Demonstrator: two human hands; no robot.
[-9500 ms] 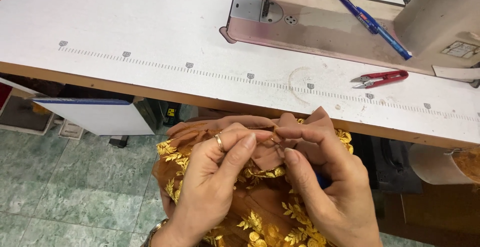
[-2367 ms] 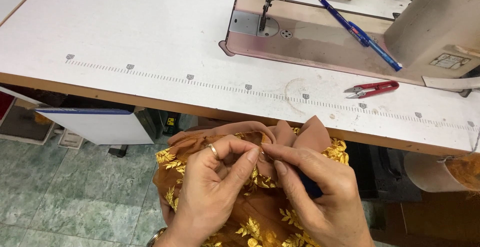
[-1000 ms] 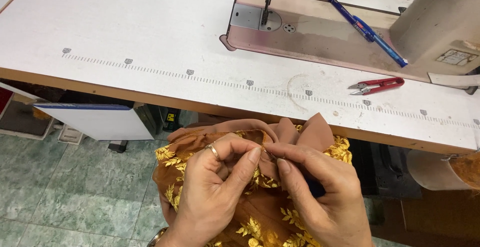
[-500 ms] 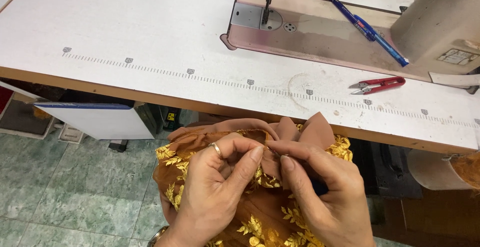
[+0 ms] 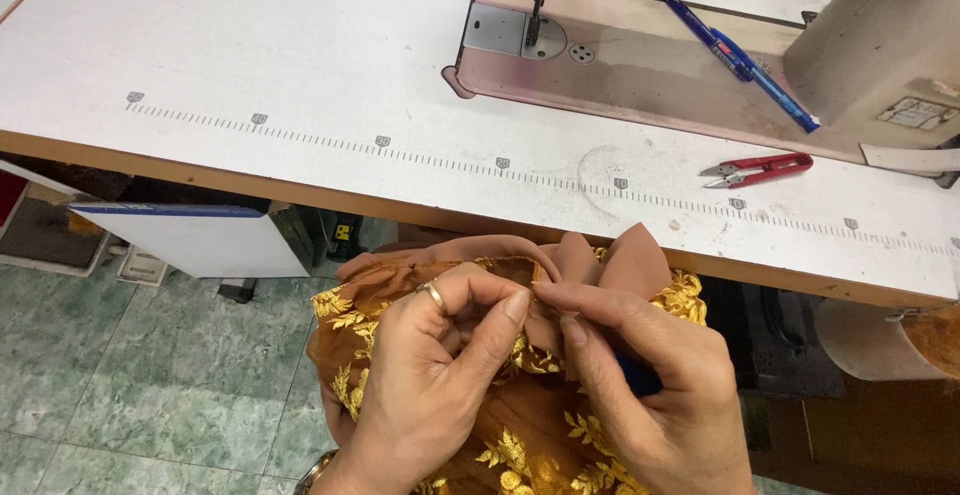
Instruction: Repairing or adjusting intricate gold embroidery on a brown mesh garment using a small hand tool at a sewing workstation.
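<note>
A brown fabric [image 5: 540, 425] with gold leaf embroidery lies bunched in my lap, below the table's front edge. My left hand [image 5: 430, 375], with a ring on one finger, pinches a fold of it between thumb and forefinger. My right hand [image 5: 640, 375] pinches the same fold from the right, fingertips almost touching the left ones. A plain brown lining flap [image 5: 620, 260] sticks up just behind my fingers. Something dark blue shows under my right palm; what it is cannot be told.
A white sewing table [image 5: 300, 65] with a printed ruler line along its front edge holds a sewing machine [image 5: 640, 50]. Two blue pens [image 5: 730, 55] lie on the machine bed. Red thread snips [image 5: 760, 168] lie at the right. Green tiled floor [image 5: 120, 375] at left.
Both hands have stayed on the fabric fold, shifting their pinch slightly along it. The view has moved a little; nothing on the table has moved.
</note>
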